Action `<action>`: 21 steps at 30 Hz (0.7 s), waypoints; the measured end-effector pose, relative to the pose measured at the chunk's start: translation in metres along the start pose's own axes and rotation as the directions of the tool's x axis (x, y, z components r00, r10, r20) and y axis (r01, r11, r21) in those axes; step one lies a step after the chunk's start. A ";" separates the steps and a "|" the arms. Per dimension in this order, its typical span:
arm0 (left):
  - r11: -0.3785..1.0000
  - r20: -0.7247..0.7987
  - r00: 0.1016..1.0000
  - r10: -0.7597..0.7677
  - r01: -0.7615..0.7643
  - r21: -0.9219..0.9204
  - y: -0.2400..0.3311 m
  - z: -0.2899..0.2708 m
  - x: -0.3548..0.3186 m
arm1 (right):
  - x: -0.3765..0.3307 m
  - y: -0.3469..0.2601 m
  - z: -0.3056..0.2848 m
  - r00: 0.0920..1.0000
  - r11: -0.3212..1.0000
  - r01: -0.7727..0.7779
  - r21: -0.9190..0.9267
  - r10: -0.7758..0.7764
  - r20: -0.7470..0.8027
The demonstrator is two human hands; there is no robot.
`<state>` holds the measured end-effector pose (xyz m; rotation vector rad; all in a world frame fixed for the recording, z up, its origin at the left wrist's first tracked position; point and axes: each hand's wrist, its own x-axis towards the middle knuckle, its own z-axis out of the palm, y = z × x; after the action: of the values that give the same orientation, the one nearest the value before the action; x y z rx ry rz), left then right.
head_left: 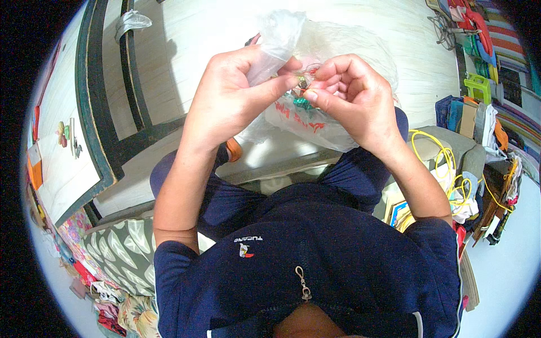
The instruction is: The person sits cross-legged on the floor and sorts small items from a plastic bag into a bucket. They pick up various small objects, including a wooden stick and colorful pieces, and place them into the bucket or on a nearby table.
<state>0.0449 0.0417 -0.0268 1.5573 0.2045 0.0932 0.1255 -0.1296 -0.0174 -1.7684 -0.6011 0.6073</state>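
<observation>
Both my hands are raised close together in front of me. My left hand [234, 93] is closed, with a small clear plastic bag [282, 36] gathered in it and standing up above the fingers. Its thumb and fingertips also meet at a tiny item too small to name. My right hand [360, 101] is pinched beside it, and what its fingertips hold cannot be made out. Thin red strands [311, 69] and a shiny green piece [303, 103] show between the hands. Behind and below them is a large translucent plastic bag [338, 132] with red print, near my knees.
On the left stands a dark-framed table [101, 112] with a pale top. A patterned cushion [121, 253] lies at my left side. To the right are a coiled yellow cable [445, 155], a green plastic stool [478, 85] and piled bags and clothes.
</observation>
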 end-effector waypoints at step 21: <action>0.950 -0.046 0.976 -0.211 0.194 -0.246 -0.012 -0.001 0.006 | 0.016 -0.004 -0.006 0.960 0.980 -0.195 0.041 0.182 0.212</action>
<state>0.0498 0.0435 -0.0395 1.2852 0.3953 0.0112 0.1405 -0.1221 -0.0137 -1.7280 -0.5515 0.9417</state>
